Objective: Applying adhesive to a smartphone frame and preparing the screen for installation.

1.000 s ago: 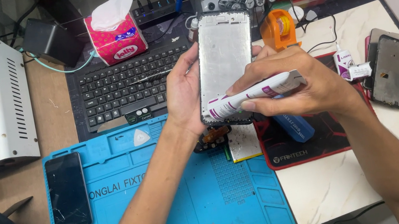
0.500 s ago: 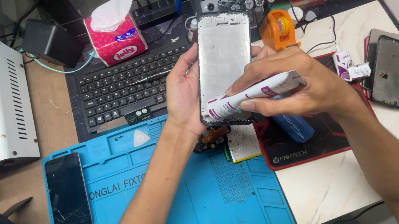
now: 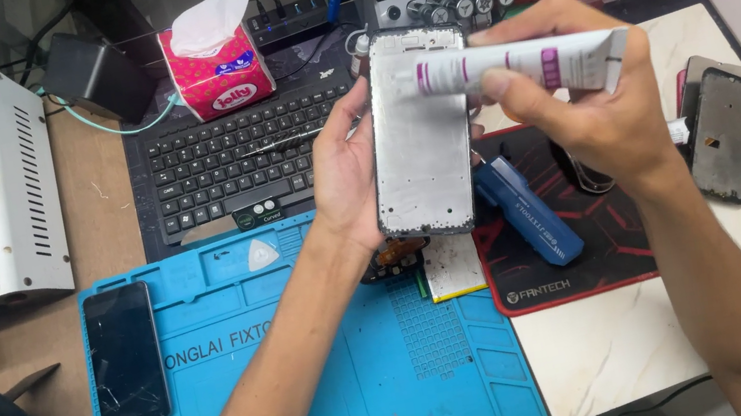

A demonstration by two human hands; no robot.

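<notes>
Head view: left hand gripping phone frame by its edge, holding it upright above blue mat. Right hand pinching white tube, laying it sideways across frame's top, nozzle touching.

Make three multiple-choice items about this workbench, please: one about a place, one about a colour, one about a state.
1. Where does the dark phone with the cracked glass lie?
A. on the blue mat
B. on the keyboard
C. in the red basket

2. What colour is the tissue pack?
A. green
B. pink
C. grey

3. How is the metal phone frame held?
A. flat on the mat, untouched
B. lifted above the bench in the left hand
C. clamped in a vise

Answers: 1 A, the phone rests on the mat's left part. 2 B, its wrapper is pink below the white tissue. 3 B, the left hand grips its edge, while the right hand holds a white tube at its top.
</notes>
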